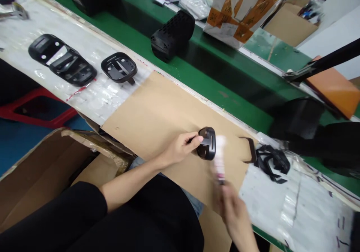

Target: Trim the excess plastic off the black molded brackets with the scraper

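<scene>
My left hand (185,147) pinches a black plastic cover (207,152) by its narrow tab, thumb on top. The cover is rounded, with slots in its face, and is held over a brown cardboard sheet (157,113). Close on its right is a white, pink-banded stick-like tool (220,158), smeared by motion, so its kind is unclear. My right hand (232,207), also blurred, is closed around this tool's dark lower end. A thin black U-shaped frame (252,150) lies at the cardboard's right end, beside a pile of black plastic frames (272,164).
More black covers (119,68) (73,66) lie on the bench at left, with a hammer (19,11) at the far left. Beyond the bench edge, a green conveyor belt (208,83) carries black perforated housings (173,34). A taped carton (242,12) stands behind; an open cardboard box (36,165) is at lower left.
</scene>
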A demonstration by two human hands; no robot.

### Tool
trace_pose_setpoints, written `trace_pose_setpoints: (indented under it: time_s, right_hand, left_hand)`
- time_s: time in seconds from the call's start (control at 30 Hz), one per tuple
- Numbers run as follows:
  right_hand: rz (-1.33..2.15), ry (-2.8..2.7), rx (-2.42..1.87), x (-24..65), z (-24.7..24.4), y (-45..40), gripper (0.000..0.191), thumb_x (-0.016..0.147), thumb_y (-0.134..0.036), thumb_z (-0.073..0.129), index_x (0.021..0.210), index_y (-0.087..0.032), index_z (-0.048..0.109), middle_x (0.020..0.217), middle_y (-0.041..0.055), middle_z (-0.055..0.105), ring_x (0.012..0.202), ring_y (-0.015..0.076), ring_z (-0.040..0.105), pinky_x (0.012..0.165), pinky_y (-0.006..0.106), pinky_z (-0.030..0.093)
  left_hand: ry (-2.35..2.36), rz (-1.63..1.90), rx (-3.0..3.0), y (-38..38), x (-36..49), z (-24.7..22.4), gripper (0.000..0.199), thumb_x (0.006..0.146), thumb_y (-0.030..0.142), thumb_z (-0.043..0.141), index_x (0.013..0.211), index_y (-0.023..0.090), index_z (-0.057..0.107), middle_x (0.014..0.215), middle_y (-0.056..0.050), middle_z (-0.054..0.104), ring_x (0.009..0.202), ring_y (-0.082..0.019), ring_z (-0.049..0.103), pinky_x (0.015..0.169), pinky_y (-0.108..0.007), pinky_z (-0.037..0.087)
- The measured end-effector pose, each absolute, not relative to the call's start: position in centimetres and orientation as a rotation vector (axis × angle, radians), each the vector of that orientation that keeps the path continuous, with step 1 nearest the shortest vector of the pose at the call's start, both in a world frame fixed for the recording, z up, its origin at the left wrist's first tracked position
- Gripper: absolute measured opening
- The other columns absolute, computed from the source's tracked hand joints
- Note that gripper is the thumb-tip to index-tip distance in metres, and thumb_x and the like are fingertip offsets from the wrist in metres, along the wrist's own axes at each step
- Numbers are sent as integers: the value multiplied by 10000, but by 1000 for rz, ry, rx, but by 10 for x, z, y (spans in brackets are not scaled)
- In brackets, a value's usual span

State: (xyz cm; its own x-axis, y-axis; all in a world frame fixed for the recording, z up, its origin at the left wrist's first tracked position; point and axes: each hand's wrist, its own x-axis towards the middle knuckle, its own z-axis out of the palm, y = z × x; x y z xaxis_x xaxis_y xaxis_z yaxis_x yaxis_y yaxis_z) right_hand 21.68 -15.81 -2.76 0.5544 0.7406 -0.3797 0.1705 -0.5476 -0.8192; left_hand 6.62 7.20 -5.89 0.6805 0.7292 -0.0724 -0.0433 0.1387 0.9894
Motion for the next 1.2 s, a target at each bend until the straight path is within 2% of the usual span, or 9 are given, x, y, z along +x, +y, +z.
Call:
trace_pose_setpoints:
  time_s: [0.13,0.33,0.5,0.6,0.73,0.8,1.0,1.13,1.2]
  right_hand:
    - [1110,-876,-2171,225,-28,-159,568,975,-651,590,1285,-188,702,623,-4,497,528,151,473,436,220,380]
    - [719,-550,-1938,212,-22,-162,531,1011,-651,526,1263,-197,638,619,-45,449,440,99,377,386,189,295]
    - [1145,-853,-2124,213,-34,-157,562,975,-662,587,1246,-185,710,585,-30,484,473,130,441,417,217,356]
    - [1058,-893,-2192,231,-34,-161,608,995,-649,554,1361,-180,679,617,-13,559,502,143,502,441,222,393]
    - [654,-977,-2288,251,-43,-164,598,978,-645,583,1334,-183,717,951,95,773,792,236,716,661,295,577]
    - [483,-1047,-2324,256,-50,-160,558,980,-623,592,1300,-190,738,1165,128,772,976,291,738,819,376,614]
    - [20,-1392,-1986,238,-33,-130,311,1020,-302,616,1311,-241,706,1298,117,659,1252,285,636,1075,495,555]
    - [-32,-1575,-1682,213,-1,-115,579,936,-91,703,1465,-284,567,1356,123,561,1275,263,603,1042,445,581]
    - [-5,-1665,-1595,208,7,-111,572,919,-63,723,1436,-265,582,1350,128,517,1254,259,593,1017,433,591]
  left_hand:
    - [646,636,1325,72,67,-57,473,1019,513,501,682,214,356,684,35,297,624,-126,270,588,-301,212]
    - [643,641,1315,71,67,-56,477,1016,523,502,687,211,356,681,39,294,619,-121,262,589,-298,216]
    - [644,683,1322,70,68,-59,476,1007,507,527,675,209,361,674,41,297,622,-119,280,593,-293,224]
    - [641,725,1215,74,72,-61,491,965,510,590,637,202,394,642,44,316,605,-111,299,584,-277,237]
    - [597,704,672,87,73,-55,527,864,483,686,560,215,350,557,67,267,521,-88,276,548,-242,308]
    - [541,654,461,93,70,-46,534,874,452,671,548,221,316,539,66,253,502,-93,314,559,-242,388]
    - [388,576,413,83,61,-14,564,919,434,622,552,222,249,523,40,293,488,-105,359,573,-280,435]
    - [358,500,438,67,59,-3,570,896,432,633,533,222,248,500,38,285,487,-107,322,559,-291,392]
    - [343,450,429,61,59,-2,572,890,438,642,523,223,260,489,42,272,479,-104,299,555,-293,387]
